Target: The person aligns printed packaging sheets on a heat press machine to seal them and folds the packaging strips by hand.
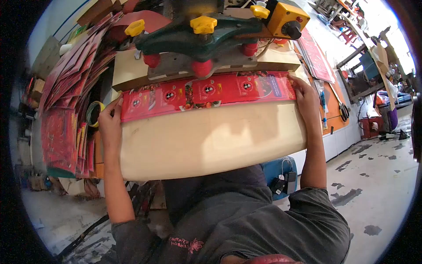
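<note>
A long red printed packaging sheet (206, 93), apparently glossy plastic, lies across the pale board (211, 141) in front of me. Its far edge runs along the foot of a dark green press (200, 37). My left hand (110, 118) is closed at the sheet's left end, thumb near the corner. At the right end, my right hand (304, 94) pinches the sheet's corner, fingers partly hidden behind the edge. The sheet looks flat between both hands. Above it sits the press's grey metal plate (176, 65).
Red printed sheets (74, 83) are heaped at the left, near a roll of tape (93, 113). A yellow control box (288, 21) with a black knob is at the press's right. Scissors (343, 112) and a blue pen-like item (324, 108) lie on the orange bench.
</note>
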Demonstrator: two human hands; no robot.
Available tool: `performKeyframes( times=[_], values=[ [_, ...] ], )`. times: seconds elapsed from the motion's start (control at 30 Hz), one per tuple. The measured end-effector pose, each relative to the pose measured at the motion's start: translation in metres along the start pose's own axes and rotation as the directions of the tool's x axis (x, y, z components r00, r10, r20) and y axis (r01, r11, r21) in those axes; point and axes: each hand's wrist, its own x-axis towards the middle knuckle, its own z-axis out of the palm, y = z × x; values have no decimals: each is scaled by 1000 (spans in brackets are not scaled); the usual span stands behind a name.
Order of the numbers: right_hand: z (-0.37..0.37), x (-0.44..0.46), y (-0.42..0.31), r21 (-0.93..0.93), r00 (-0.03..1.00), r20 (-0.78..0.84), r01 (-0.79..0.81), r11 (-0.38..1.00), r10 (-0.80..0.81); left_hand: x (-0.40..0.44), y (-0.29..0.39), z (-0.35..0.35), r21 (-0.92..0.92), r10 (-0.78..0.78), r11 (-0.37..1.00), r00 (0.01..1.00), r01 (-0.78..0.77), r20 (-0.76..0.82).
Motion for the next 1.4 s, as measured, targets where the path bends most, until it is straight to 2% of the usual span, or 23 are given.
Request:
performKeyframes(
  times=[0.1,0.17,0.2,0.27,0.37,0.43,0.5,0.57,0.63,0.7,0.73,0.83,0.9,0.97,1.0,1.23,1.3,1.4],
  values=[
    [1,-1,1,57,999,-21,44,997,-43,-2,4,-2,39,39,999,998,-37,-45],
    [-4,-1,-7,50,994,73,-85,995,81,-6,9,-4,131,38,991,998,-32,-44],
    [-3,0,-3,71,998,56,-30,997,27,-7,9,-6,157,28,987,997,-17,-69],
    [-3,1,4,143,998,61,18,990,-27,-11,8,-8,35,47,998,999,-46,-28],
    [-7,0,17,264,993,113,8,964,-39,-22,12,-15,2,6,1000,1000,-6,-8],
    [-13,-6,21,353,980,199,-50,934,-23,-31,28,-22,8,8,1000,1000,-8,-2],
    [-19,-15,14,361,977,210,-48,931,-31,-43,44,-27,-1,-94,996,996,94,8],
    [-23,-24,5,441,973,231,-128,888,26,-49,42,-28,-30,-119,992,992,119,31],
    [-17,-27,6,411,983,183,-104,906,30,-54,34,-28,-67,-133,988,989,138,69],
    [-14,-31,-1,370,994,101,-81,925,47,-56,20,-24,-20,23,1000,1000,-23,10],
    [-12,-33,-2,366,997,69,-59,929,36,-59,29,-24,-47,-24,999,999,25,25],
    [-10,-36,-8,336,999,-1,-36,941,38,-58,28,-25,13,1,1000,1000,-1,5],
    [-10,-37,-4,363,1000,-22,-10,932,19,-55,31,-14,-58,11,998,998,-8,55],
    [-9,-36,-4,362,999,-41,0,932,16,-60,34,-21,18,-44,999,999,43,7],
    [-8,-37,-4,374,999,-44,19,927,-3,-60,36,-23,42,-88,995,994,85,59],
    [-5,-36,4,368,998,-66,48,928,-26,-60,19,-20,-25,-67,997,998,67,-1],
    [-6,-36,4,372,1000,-13,10,928,-5,-58,12,-19,-94,-69,993,998,68,-5],
    [-5,-37,2,361,998,-65,49,931,-27,-60,20,-19,-7,-14,1000,1000,14,-19]
  ],
)
